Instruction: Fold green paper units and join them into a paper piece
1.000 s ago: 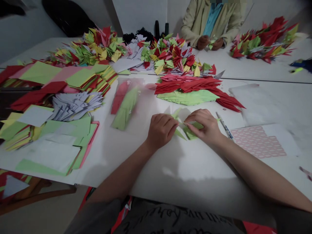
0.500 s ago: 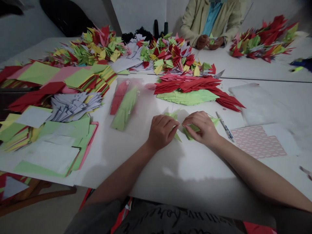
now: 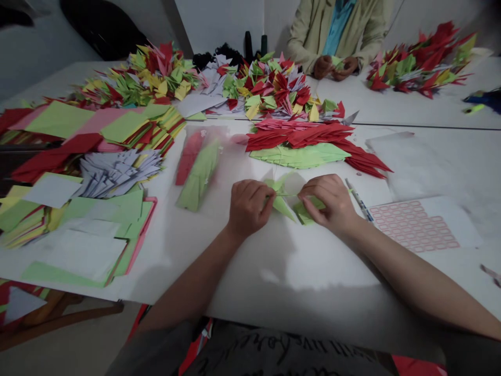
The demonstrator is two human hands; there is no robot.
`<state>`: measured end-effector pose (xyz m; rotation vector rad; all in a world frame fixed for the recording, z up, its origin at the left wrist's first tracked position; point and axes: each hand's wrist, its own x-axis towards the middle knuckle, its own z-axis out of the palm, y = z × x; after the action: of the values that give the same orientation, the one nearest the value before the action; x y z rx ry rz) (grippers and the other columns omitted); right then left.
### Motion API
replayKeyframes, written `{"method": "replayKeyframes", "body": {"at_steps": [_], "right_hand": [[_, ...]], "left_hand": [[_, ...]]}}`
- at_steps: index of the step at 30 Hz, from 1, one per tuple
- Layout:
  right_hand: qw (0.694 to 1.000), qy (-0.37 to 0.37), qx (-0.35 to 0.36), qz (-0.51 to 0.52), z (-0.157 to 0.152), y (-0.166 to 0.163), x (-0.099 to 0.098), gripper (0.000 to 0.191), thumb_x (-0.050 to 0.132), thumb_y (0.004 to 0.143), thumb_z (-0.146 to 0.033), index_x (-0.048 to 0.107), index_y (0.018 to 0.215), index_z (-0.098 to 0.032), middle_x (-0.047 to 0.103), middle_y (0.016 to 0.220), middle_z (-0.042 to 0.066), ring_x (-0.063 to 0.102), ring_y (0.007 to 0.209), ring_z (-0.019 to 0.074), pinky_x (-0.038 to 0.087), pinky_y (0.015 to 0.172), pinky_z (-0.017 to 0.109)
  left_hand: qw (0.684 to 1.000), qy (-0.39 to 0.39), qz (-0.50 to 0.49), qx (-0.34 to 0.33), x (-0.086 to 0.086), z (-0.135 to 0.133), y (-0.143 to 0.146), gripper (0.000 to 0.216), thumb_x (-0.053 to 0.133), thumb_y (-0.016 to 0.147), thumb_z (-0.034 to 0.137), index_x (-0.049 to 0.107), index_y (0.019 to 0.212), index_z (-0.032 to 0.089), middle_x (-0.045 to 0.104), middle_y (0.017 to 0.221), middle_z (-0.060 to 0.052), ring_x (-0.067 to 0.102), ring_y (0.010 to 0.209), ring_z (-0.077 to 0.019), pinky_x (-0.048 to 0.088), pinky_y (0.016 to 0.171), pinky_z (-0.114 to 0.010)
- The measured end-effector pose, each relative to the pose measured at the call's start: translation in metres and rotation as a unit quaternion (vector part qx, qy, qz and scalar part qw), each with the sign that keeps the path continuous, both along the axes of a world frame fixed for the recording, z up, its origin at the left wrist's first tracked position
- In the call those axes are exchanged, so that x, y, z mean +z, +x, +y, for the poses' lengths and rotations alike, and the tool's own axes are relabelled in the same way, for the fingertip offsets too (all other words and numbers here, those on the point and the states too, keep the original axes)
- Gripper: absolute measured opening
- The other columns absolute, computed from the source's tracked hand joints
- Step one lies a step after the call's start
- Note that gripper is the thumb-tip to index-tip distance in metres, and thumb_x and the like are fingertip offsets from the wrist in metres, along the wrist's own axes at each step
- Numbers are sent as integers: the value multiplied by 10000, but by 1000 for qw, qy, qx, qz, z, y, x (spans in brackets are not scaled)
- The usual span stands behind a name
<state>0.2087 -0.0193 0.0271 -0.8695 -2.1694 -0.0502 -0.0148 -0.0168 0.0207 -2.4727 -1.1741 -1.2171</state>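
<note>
A thin pale thread (image 3: pixel 287 195) runs taut between the pinched fingertips of my left hand (image 3: pixel 250 206) and my right hand (image 3: pixel 326 203). Just under and behind it lies a folded light green paper piece (image 3: pixel 285 208) with pointed tips, on the white table. Another green folded piece (image 3: pixel 305 213) sits partly hidden beneath my right fingers. Beyond my hands is a fanned row of folded green papers (image 3: pixel 299 155), with red folded papers (image 3: pixel 321 137) behind it. A pen (image 3: pixel 359 200) lies to the right of my right hand.
Stacked coloured paper (image 3: pixel 133 214) covers the left side. A clear bag (image 3: pixel 201 167) holds red and green folded pieces. Colourful paper heaps (image 3: pixel 274 86) line the back. A label sheet (image 3: pixel 415 227) lies right. Across the table, a person's hands (image 3: pixel 336 68) hold green paper.
My hands have drawn apart, the left one moving left, and more thread shows stretched between them. More of the green paper piece is visible below.
</note>
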Motion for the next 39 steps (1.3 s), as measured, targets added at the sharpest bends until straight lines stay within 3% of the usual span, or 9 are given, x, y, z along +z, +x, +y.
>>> {"method": "replayKeyframes", "body": {"at_steps": [4,8,12,15,21,28,39], "right_hand": [[1000,-9,-8,24,4,8,1,105,579,833,-186,602,923,-233,684,886,42,624,830,196,437,779,384],[998,-34,-18,57,6,10,-3,83,580,831,-200,608,902,-233,679,869,44,621,821,204,444,772,389],[995,-44,-22,91,7,10,-6,74,599,819,-189,607,883,-227,674,845,43,616,796,199,450,755,382],[994,-50,-20,97,6,8,-6,79,598,821,-190,609,888,-230,676,850,41,616,790,197,449,751,380],[997,-41,-16,66,6,8,-4,77,592,830,-222,616,903,-232,684,865,43,625,796,194,440,746,375],[1000,-14,0,3,6,9,-4,204,588,844,-231,611,1046,-249,702,983,39,630,915,209,429,824,401],[998,15,-21,-51,6,8,-7,135,588,872,-224,633,993,-264,708,949,5,599,904,190,389,824,395]], "left_hand": [[998,-32,-55,-9,-1,7,-14,129,513,835,179,575,947,193,639,881,-50,565,871,-197,382,819,-364],[993,-103,-20,-46,-1,11,-24,337,507,753,175,567,1084,181,631,997,-63,555,951,-224,384,852,-388],[989,-141,31,-34,-4,17,-29,265,616,787,269,630,1046,217,638,980,-42,555,937,-212,389,825,-368],[990,-133,17,-40,-9,22,-29,140,633,834,325,662,916,216,662,881,-22,564,861,-177,399,786,-339],[996,-80,9,-37,-14,23,-30,139,638,847,343,695,802,225,687,740,-9,579,779,-165,381,747,-342],[997,-50,55,-34,-9,18,-26,105,625,858,294,719,865,247,700,759,-14,571,778,-169,363,760,-354],[994,-53,67,-69,-3,13,-23,118,597,876,268,695,918,217,692,734,-8,590,701,-141,381,725,-317]]}}
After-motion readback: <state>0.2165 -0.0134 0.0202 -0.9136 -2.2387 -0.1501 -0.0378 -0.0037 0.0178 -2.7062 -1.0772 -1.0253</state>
